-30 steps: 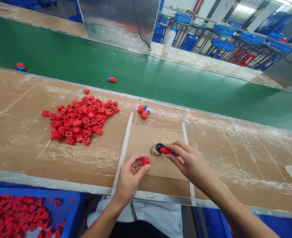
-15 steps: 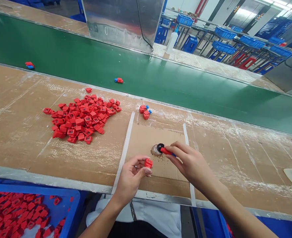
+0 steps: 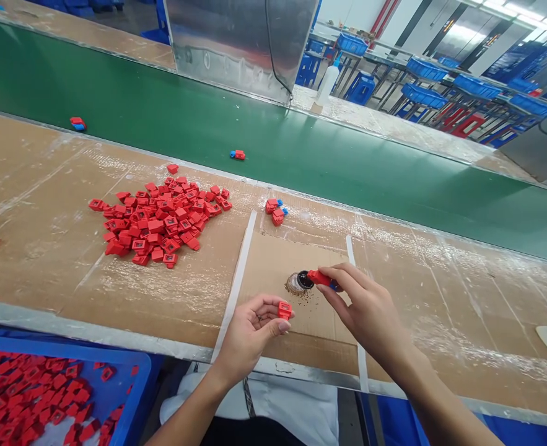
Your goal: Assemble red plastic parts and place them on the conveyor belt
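**Right hand** [image 3: 366,303] closed narrowly on a red plastic part [image 3: 322,279], its tip at the dark mouth of a small glass container [image 3: 295,284] near the centre of the taped cardboard pad [image 3: 273,263]. **Left hand** [image 3: 249,328] pinches a red square block [image 3: 284,310] above the pad's near half. Brown granules [image 3: 306,297] lie scattered on the pad. A heap of red blocks [image 3: 157,220] lies left of the pad. Risk: pressure from the part could tip the container, scattering more granules; a loosened pinch could drop the block among them.
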Demonstrator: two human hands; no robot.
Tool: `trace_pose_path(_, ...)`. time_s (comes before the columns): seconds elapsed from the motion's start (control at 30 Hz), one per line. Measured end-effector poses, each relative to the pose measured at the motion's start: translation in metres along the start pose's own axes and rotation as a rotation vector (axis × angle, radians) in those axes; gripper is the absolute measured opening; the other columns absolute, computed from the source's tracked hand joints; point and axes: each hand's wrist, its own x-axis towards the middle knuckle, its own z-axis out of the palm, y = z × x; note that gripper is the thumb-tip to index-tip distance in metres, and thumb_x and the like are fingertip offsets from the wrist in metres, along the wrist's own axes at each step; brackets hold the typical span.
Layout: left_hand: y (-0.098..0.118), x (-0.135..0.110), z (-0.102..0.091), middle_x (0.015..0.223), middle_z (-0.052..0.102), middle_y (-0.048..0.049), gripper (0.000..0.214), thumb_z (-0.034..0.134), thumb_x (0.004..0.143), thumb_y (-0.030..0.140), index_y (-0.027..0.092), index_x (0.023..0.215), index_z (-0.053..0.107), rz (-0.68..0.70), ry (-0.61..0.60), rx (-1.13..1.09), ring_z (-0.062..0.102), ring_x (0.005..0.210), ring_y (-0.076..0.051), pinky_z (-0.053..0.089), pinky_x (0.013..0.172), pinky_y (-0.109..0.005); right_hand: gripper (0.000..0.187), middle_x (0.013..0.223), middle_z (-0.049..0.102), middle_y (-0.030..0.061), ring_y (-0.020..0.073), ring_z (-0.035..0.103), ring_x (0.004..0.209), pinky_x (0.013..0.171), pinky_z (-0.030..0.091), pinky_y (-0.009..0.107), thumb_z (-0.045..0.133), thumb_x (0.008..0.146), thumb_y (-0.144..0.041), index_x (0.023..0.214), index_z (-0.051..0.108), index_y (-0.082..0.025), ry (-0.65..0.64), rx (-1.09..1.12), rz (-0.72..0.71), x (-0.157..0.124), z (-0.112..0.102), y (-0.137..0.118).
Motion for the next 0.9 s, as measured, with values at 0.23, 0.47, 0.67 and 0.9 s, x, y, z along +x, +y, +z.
trace_pose_path(0.23, -0.002, -0.001, -0.001, 0.091, 0.074, -0.0076, 0.029, 0.077, 0.08, 0.033, 0.014, 0.1, 0.068, -0.02, -0.029, 0.043, 0.067, 0.079, -0.016, 0.054, 0.074, -0.026, 0.016, 0.101, 0.065, 0.0063, 0.0176, 0.064, 0.085, 0.073, 0.05, 0.029, 0.053, 0.099, -0.025, 0.113, 0.058, -0.019, 0.041, 0.07, 0.032, -0.005, 0.0, 0.003)
trace_pose_path(0.47, -0.003, -0.002, -0.001, 0.095, 0.073, -0.0077, 0.031, 0.078, 0.079, 0.032, 0.015, 0.102, 0.068, -0.029, -0.044, 0.048, 0.068, 0.085, -0.017, 0.054, 0.078, -0.028, 0.021, 0.098, 0.065, 0.0058, 0.0172, 0.064, 0.079, 0.072, 0.051, 0.029, 0.054, 0.098, -0.027, 0.118, 0.058, -0.019, 0.052, 0.092, 0.062, -0.009, 0.001, 0.008)
trace_pose_path(0.67, -0.005, -0.001, -0.003, 0.096, 0.072, -0.0067, 0.03, 0.077, 0.079, 0.027, 0.016, 0.106, 0.068, -0.014, -0.069, 0.067, 0.065, 0.09, -0.017, 0.052, 0.084, -0.027, 0.021, 0.097, 0.063, 0.0048, 0.0158, 0.061, 0.079, 0.073, 0.05, 0.028, 0.058, 0.096, -0.024, 0.117, 0.059, -0.02, 0.101, 0.223, 0.113, -0.014, -0.002, -0.001)
trace_pose_path(0.9, -0.005, -0.006, -0.002, 0.096, 0.071, -0.0066, 0.026, 0.066, 0.089, 0.026, 0.017, 0.113, 0.067, 0.081, -0.169, 0.213, 0.065, 0.09, -0.018, 0.049, 0.083, -0.028, 0.022, 0.099, 0.062, 0.0042, 0.013, 0.06, 0.077, 0.071, 0.051, 0.025, 0.058, 0.096, -0.018, 0.118, 0.06, -0.021, -0.001, 0.438, 0.085, -0.029, -0.004, -0.027)
